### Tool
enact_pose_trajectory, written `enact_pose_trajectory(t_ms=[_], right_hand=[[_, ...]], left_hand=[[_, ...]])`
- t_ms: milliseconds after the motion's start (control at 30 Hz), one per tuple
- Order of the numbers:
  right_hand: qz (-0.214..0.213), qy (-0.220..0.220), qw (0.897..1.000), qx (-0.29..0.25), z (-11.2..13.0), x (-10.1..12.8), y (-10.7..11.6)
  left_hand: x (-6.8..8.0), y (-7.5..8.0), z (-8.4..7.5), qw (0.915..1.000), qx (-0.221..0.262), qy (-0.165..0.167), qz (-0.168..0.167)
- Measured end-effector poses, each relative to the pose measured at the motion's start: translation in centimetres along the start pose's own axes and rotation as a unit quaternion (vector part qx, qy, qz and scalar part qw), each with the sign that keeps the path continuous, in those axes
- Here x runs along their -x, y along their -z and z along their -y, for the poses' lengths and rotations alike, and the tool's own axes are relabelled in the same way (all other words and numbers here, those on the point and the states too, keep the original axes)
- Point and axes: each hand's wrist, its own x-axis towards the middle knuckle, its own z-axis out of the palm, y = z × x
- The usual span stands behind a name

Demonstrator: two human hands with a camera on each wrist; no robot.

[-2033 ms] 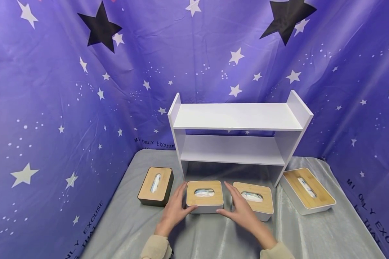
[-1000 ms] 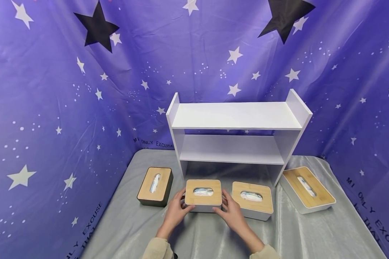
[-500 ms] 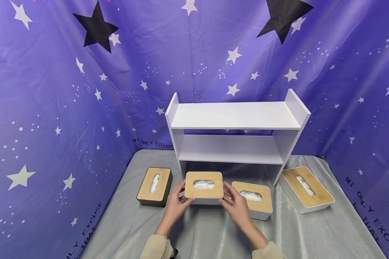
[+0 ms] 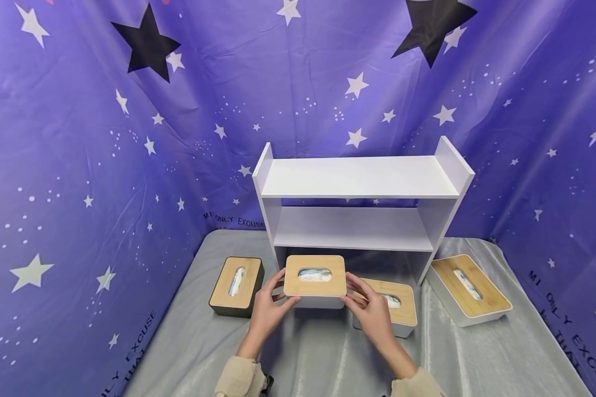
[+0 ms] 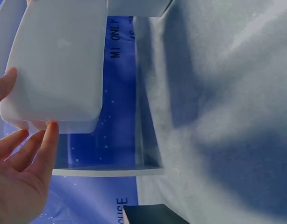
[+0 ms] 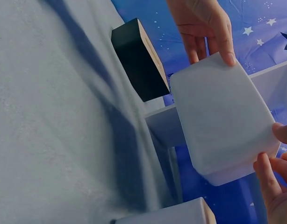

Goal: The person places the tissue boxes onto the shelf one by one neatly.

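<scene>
Both hands hold one white tissue box with bamboo lid (image 4: 314,281) lifted off the grey cloth table (image 4: 308,358), in front of the white shelf unit (image 4: 360,179), level with the gap under its lower shelf. Left hand (image 4: 268,309) grips the box's left end, fingers curled under the base and thumb on the side. Right hand (image 4: 372,309) grips the right end the same way. White tissue shows in the lid's oval slot.

Three more boxes on the cloth:
- black tissue box (image 4: 235,285), bamboo lid, tissue in slot, left of the held one
- white tissue box (image 4: 397,309), partly behind the right hand, tissue in slot
- larger white tissue box (image 4: 469,289), far right beside the shelf unit, tissue in slot

Both shelf boards bare. Starry purple backdrop (image 4: 79,138) behind.
</scene>
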Motion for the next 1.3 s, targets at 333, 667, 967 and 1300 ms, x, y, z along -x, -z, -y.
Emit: enact_pose_trajectory(t_ms=[333,667,967,1300], right_hand=[[-0.015,0.039,0.999,-0.009,1.0,-0.8,0.6],[-0.031,0.052,0.998,-0.007,2.3,-2.4,0.9],[-0.034,0.072,0.997,-0.015,4.1,-3.7,1.2],[-0.054,0.073,0.995,-0.042,3.7,-5.4,1.1]], left_hand=[[-1.0,0.4,-1.3,0.9994,0.007,-0.024,-0.022],[-2.7,0.6,-2.1,0.9989,0.014,-0.04,-0.022],[-4.3,0.8,-2.9,0.9973,0.033,-0.058,-0.031],[-5.6,0.9,-3.8,0.9956,0.057,-0.053,-0.053]])
